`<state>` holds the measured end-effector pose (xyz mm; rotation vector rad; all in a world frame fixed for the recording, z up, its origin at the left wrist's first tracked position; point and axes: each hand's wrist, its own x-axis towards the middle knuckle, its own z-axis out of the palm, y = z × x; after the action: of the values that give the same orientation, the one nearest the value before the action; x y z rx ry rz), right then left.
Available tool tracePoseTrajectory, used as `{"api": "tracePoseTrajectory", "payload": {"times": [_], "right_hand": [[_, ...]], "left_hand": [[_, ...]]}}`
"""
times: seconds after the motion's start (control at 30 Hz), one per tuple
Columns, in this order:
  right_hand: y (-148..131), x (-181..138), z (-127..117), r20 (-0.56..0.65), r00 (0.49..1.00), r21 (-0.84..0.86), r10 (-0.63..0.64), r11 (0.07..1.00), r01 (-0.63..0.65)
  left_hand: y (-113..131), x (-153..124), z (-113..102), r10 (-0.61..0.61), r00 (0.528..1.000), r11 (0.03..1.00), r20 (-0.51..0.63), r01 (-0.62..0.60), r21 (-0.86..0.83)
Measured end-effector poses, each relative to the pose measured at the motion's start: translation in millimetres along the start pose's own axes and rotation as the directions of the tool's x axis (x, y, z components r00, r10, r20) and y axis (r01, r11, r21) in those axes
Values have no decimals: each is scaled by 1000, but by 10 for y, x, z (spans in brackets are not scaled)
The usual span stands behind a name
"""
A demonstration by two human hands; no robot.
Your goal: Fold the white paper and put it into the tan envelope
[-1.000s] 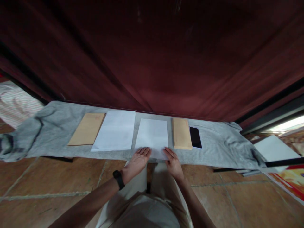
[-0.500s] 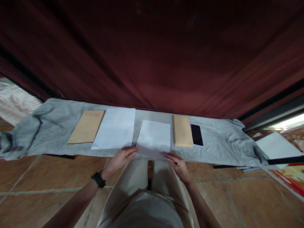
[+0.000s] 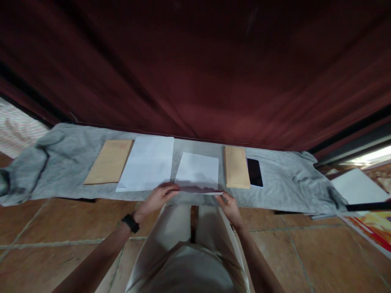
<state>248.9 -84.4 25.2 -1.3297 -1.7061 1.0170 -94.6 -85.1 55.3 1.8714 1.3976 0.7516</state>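
Observation:
A white sheet of paper lies in front of me on a grey cloth, its near edge lifted and curled up. My left hand pinches the near left corner. At the near right corner, my right hand has its thumb and fingers closed on the same edge. Left of this sheet rests a larger stack of white paper, close to my left fingers. A narrow pile of brown envelopes sits to the right, beyond my right hand.
Brown envelopes lie left of the white stack. A dark-screened phone is beside the right-hand envelopes. The grey cloth covers a long narrow surface against a dark red curtain. A white board stands low at the right.
The sheet's near edge has risen and curled away from me, with both hands moving slightly forward. The sheet's far part stays flat on the cloth.

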Motion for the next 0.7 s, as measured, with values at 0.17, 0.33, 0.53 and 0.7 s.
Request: {"api": "tracePoseTrajectory", "payload": {"times": [0.17,0.33,0.53,0.7], "right_hand": [[-86,131,126,-74,996,92,47,995,-40],[-118,300,227,-132,983,109,128,988,-114],[-114,467,284,-229,945,-18,234,969,-245],[-118,572,316,-302,929,-171,212,947,-271]], "left_hand": [[5,138,-5,-172,979,980,-112,158,-121],[-24,367,54,-227,955,946,-192,169,-275],[-59,654,137,-303,911,939,-281,235,-250],[0,801,138,-341,885,932,-317,361,7]]}}
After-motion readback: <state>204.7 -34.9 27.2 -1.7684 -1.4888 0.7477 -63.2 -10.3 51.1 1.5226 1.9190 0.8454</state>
